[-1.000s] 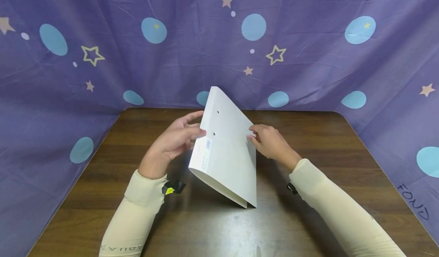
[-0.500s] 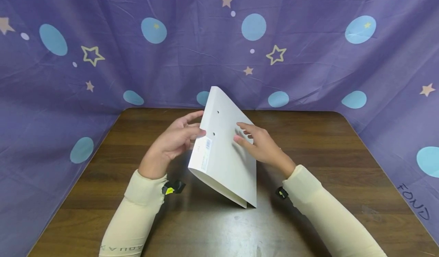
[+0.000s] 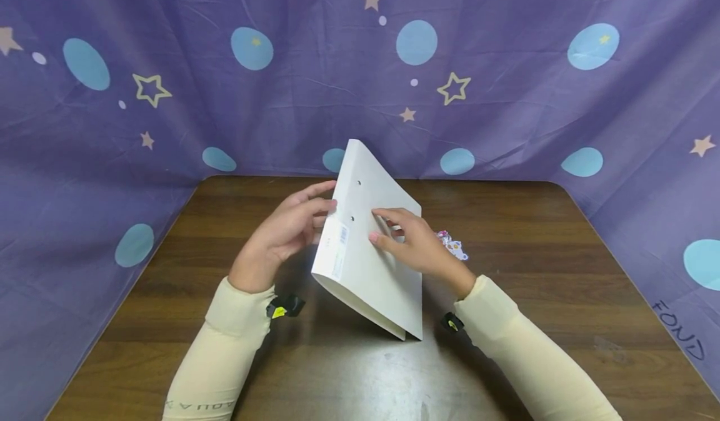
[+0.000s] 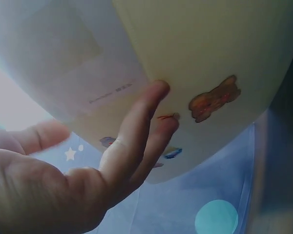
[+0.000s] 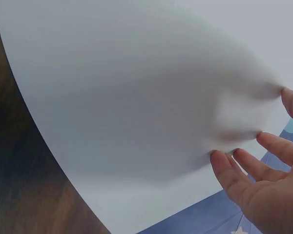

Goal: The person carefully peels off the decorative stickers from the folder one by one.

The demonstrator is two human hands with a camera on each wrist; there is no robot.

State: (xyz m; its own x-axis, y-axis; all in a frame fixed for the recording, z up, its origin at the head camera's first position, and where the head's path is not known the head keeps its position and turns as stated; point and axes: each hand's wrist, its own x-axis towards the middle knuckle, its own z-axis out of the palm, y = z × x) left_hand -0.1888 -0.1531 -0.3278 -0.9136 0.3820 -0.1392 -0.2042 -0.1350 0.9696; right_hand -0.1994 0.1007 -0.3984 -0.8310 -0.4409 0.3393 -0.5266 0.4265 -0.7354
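A white folder [image 3: 374, 252] stands tilted on the table, spine raised toward the left, its lower edges resting on the wood. My left hand [image 3: 289, 227] holds it at the spine, with the thumb at the spine's edge and the fingers reaching behind. In the left wrist view, two fingertips of that hand [image 4: 122, 151] touch the far cover, beside a brown bear sticker [image 4: 215, 100]. Over the near cover is my right hand [image 3: 413, 240], fingers spread and lightly bent. Its fingertips [image 5: 224, 163] meet the white surface in the right wrist view.
Small colourful cat-like cutouts [image 3: 452, 246] lie on the wooden table [image 3: 506, 233] just beyond my right wrist. A purple curtain [image 3: 360, 84] with stars and blue dots hangs behind the table and along both sides.
My right hand has moved left from the folder's right edge onto its near cover. The cutouts beyond the right wrist have come into view. My left thumb has shifted slightly up the spine.
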